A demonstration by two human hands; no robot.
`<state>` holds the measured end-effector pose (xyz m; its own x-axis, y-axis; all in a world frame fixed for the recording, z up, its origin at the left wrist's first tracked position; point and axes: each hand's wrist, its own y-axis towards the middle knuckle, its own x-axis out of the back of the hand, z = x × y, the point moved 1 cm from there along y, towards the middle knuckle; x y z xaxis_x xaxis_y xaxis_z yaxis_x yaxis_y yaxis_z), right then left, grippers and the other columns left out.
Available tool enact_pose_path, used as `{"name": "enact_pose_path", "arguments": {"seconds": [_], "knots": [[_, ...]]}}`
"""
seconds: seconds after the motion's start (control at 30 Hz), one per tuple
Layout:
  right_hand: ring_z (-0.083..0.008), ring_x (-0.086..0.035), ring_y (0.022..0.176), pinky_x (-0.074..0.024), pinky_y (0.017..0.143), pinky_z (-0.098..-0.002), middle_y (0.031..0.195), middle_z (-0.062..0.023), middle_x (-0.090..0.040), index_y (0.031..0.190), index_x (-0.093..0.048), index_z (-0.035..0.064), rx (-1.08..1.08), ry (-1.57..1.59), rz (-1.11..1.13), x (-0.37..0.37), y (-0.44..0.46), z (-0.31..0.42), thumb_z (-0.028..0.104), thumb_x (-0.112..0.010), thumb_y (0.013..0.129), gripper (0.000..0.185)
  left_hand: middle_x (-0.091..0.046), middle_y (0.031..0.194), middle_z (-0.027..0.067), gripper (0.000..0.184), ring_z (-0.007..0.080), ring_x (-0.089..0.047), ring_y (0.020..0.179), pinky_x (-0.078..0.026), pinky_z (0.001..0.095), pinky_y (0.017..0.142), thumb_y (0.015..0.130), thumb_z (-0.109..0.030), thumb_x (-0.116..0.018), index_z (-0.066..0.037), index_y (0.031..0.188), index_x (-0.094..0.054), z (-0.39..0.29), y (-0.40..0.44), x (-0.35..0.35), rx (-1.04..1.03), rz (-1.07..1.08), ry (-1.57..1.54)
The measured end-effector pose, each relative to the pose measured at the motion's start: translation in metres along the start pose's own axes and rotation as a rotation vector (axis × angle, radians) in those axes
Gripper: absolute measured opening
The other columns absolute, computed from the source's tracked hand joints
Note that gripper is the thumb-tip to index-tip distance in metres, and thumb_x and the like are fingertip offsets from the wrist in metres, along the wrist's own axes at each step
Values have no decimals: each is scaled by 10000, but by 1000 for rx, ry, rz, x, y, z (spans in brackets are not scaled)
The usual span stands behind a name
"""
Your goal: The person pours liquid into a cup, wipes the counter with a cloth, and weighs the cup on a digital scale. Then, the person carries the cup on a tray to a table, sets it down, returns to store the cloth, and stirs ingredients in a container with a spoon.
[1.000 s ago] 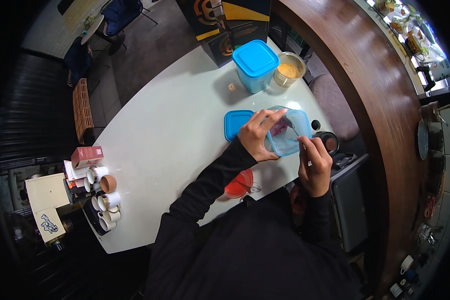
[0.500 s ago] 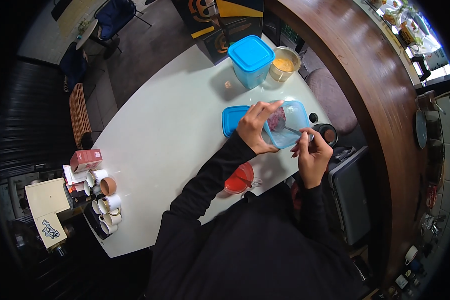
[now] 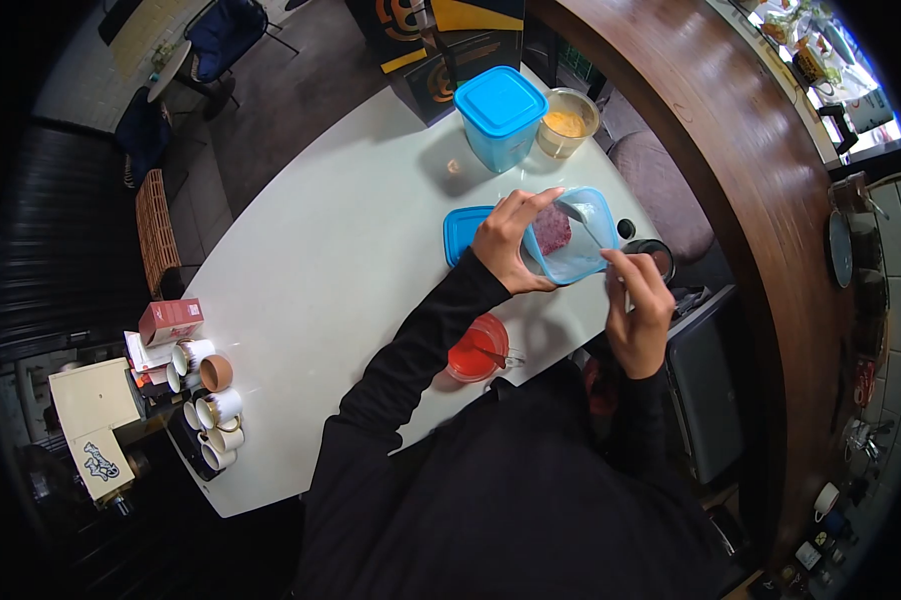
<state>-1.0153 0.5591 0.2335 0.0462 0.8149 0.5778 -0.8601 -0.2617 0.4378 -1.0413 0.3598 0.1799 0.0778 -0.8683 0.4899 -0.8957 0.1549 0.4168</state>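
Note:
My left hand is wrapped round a translucent blue plastic container, tilted so that its inside shows. A reddish-purple, crumbly-looking mass sits against one inner side of it. Between the fingers of my right hand is the handle of a spoon, whose head reaches into the container near that mass. Partly behind my left hand, a blue lid lies on the white table. Closer to my body stands a clear cup of red liquid with a utensil in it.
A tall blue lidded container and a bowl of yellow food stand at the far end of the white table. Several mugs and a reddish box are at the left. A wooden counter curves along the right.
The spoon's head has moved up and away within the container, showing more of the reddish-purple mass. The container has shifted slightly away from my body. My right hand has turned slightly.

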Motion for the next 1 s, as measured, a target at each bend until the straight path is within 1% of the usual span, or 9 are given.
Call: {"name": "enact_pose_path", "arguments": {"seconds": [0.2, 0.33, 0.43, 0.53, 0.63, 0.83, 0.9, 0.93, 1.0], "knots": [[-332, -609, 679, -458, 583, -413, 858, -155, -592, 1016, -616, -20, -6, -198, 80, -18, -6, 5, -67, -602, 809, 213, -567, 1067, 110, 942, 312, -588, 963, -499, 400, 847, 489, -270, -862, -121, 1350, -508, -3, -3, -1, 9, -31, 6], [-330, -609, 652, -452, 563, -387, 820, -158, -605, 976, -625, -22, -119, -108, 65, -23, -6, 13, -40, -602, 833, 146, -566, 1062, 108, 938, 309, -588, 957, -502, 402, 838, 487, -265, -859, -125, 1347, -511, -2, -4, -2, 10, -27, -2], [-269, -631, 591, -453, 538, -340, 749, -148, -620, 962, -639, -27, -189, -1, 3, -31, -7, 7, -9, -602, 862, 108, -566, 1058, 106, 941, 307, -588, 954, -504, 400, 834, 484, -265, -859, -126, 1347, -511, -1, -5, -4, 16, -31, -7], [-118, -626, 541, -478, 515, -261, 697, -81, -623, 1000, -647, -51, -476, 309, -103, -38, -12, -6, 42, -589, 920, 136, -565, 1055, 104, 944, 305, -588, 953, -505, 398, 833, 481, -264, -859, -127, 1347, -512, -2, -5, -5, 14, -46, -10], [-119, -620, 550, -490, 519, -240, 693, -58, -609, 1002, -647, -52, -608, 584, -226, -29, -9, -15, 52, -561, 953, 144, -564, 1058, 102, 945, 302, -587, 957, -505, 397, 836, 480, -260, -860, -127, 1348, -512, -2, -6, -4, 23, -44, -6], [-123, -614, 658, -504, 575, -251, 803, -81, -597, 1051, -643, -41, -348, 388, -136, -1, 1, -7, -39, -536, 931, 161, -561, 1075, 103, 938, 303, -584, 973, -502, 401, 842, 490, -265, -861, -126, 1349, -511, -2, -6, -2, 26, -20, -9], [-179, -625, 680, -495, 580, -290, 822, -112, -582, 1055, -639, -32, -37, 83, 6, 7, 7, 3, -105, -547, 859, 229, -560, 1078, 103, 937, 305, -584, 976, -501, 401, 844, 493, -268, -860, -126, 1350, -510, -2, -5, -3, 19, -20, -10], [-259, -627, 699, -495, 593, -342, 843, -138, -570, 1054, -631, -29, 42, 13, 60, 8, 7, 3, -128, -559, 778, 301, -559, 1080, 102, 938, 308, -583, 978, -502, 403, 843, 494, -267, -860, -127, 1352, -507, -2, -5, -3, 22, -22, -7], [-279, -622, 697, -492, 596, -358, 842, -139, -569, 1045, -629, -29, 100, -52, 95, 3, 7, 4, -124, -563, 766, 302, -559, 1081, 101, 939, 310, -582, 980, -503, 405, 843, 495, -266, -860, -128, 1353, -505, -3, -6, -4, 21, -24, -4]]}}
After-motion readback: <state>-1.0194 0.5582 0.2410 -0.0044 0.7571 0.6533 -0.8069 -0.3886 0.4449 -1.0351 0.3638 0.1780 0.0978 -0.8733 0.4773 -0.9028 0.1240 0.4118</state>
